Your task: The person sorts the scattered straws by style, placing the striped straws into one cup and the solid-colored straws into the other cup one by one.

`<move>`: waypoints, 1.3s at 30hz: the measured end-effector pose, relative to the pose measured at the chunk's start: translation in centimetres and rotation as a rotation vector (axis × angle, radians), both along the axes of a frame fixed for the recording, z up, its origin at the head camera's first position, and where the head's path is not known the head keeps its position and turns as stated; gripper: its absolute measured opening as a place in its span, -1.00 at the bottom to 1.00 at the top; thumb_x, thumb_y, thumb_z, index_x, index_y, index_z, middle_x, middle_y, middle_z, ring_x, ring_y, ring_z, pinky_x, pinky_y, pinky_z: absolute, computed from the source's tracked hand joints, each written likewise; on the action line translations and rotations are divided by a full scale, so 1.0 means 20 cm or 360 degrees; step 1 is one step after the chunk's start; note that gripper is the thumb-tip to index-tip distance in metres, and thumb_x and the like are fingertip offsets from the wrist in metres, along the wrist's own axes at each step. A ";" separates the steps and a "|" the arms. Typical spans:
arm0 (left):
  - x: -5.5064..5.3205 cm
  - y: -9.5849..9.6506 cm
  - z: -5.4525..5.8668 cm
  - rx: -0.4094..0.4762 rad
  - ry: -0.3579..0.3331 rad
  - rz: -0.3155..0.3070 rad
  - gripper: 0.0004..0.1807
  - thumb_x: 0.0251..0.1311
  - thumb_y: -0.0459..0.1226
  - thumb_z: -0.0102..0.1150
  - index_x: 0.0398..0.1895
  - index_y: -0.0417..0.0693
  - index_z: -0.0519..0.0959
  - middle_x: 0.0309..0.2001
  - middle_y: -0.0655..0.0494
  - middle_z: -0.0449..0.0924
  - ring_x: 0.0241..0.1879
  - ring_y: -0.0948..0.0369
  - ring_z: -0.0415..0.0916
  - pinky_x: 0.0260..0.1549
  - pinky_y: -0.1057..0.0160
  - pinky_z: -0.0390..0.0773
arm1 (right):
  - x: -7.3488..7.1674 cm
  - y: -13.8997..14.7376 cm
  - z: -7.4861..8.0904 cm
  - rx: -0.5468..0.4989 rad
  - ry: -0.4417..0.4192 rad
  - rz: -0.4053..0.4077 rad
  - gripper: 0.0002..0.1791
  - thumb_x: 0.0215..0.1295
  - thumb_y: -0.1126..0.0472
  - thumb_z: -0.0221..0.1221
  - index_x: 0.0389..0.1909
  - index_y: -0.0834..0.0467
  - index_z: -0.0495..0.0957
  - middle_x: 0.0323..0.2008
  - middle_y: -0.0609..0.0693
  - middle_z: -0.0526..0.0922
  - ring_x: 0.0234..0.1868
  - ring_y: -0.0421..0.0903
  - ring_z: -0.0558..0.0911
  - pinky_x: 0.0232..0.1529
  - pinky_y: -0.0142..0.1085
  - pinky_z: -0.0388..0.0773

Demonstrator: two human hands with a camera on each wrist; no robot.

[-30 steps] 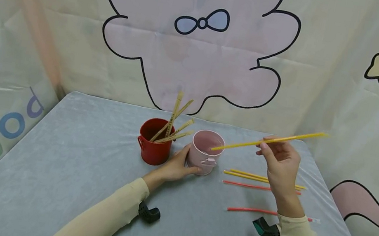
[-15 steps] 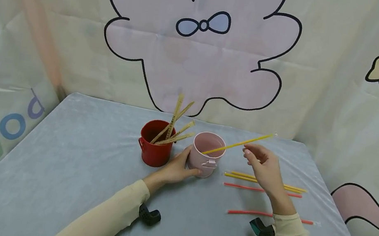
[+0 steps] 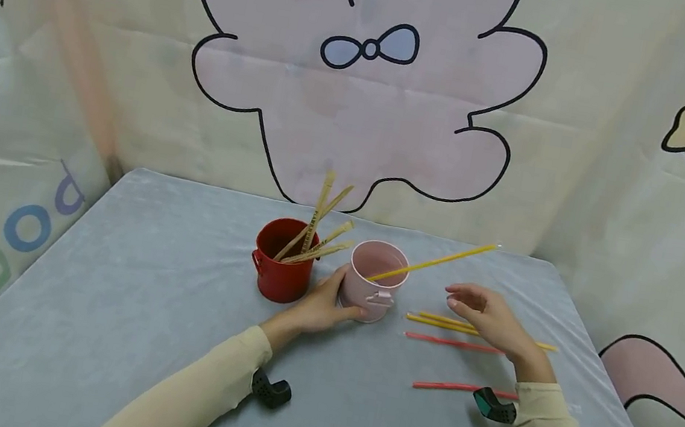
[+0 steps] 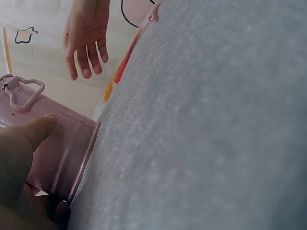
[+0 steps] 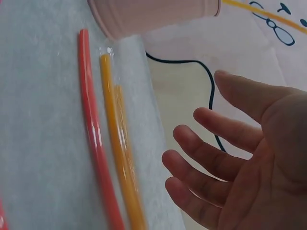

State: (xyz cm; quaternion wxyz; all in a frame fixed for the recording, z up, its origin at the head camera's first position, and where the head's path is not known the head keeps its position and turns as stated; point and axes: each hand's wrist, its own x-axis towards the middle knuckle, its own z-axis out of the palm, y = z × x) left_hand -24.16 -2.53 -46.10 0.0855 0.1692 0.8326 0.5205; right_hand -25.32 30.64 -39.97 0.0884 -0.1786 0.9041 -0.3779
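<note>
My left hand [image 3: 322,304] grips the lower side of a pink bucket [image 3: 363,294], its thumb across the front, as the left wrist view also shows. A yellow straw [image 3: 443,261] in clear wrapping leans in that bucket, its upper end sticking out to the right. My right hand [image 3: 494,320] is empty, with fingers loosely bent, to the right of the bucket and over the straws on the table. Beneath it lie yellow wrapped straws [image 5: 115,120] and a red straw [image 5: 93,115]. Another red straw [image 3: 449,387] lies nearer the front, partly hidden by the right wrist camera.
Left of the pink bucket stands a red bucket [image 3: 280,280] holding several paper-wrapped sticks [image 3: 311,227] that jut up and right. A grey-blue cloth [image 3: 118,297] covers the table. A printed curtain [image 3: 137,58] hangs behind and at both sides.
My right hand lowered the yellow straw into the pink bucket and let it go, then drew back right and down over the lying straws. My left hand kept its hold on the bucket.
</note>
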 end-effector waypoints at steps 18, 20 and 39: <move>0.00 -0.01 0.00 -0.0001 -0.0003 -0.0019 -0.05 0.24 -0.10 0.37 0.59 0.03 0.04 0.54 0.03 0.23 0.54 0.10 0.16 0.53 -0.05 0.17 | -0.05 0.13 -0.10 0.0232 0.0080 0.0123 -0.74 0.38 0.39 0.20 0.01 0.42 0.65 -0.01 0.34 0.71 -0.11 -0.01 0.65 -0.18 -0.40 0.57; 0.00 -0.01 0.00 0.0003 -0.0002 -0.0018 -0.06 0.24 -0.11 0.37 0.59 0.04 0.04 0.53 0.04 0.24 0.54 0.11 0.16 0.53 -0.04 0.18 | -0.06 0.14 -0.11 0.0234 0.0052 0.0108 -0.75 0.37 0.40 0.20 0.00 0.43 0.65 -0.03 0.34 0.72 -0.15 -0.10 0.65 -0.21 -0.42 0.57; 0.01 -0.01 0.00 0.0029 -0.0042 -0.0020 -0.02 0.25 -0.05 0.35 0.61 0.07 -0.01 0.57 0.05 0.16 0.56 0.09 0.10 0.54 -0.09 0.14 | -0.06 0.16 -0.14 0.0263 -0.0038 0.0025 -0.92 0.29 0.45 0.25 -0.25 0.37 0.68 -0.33 0.14 0.74 -0.35 -0.24 0.60 -0.36 -0.43 0.55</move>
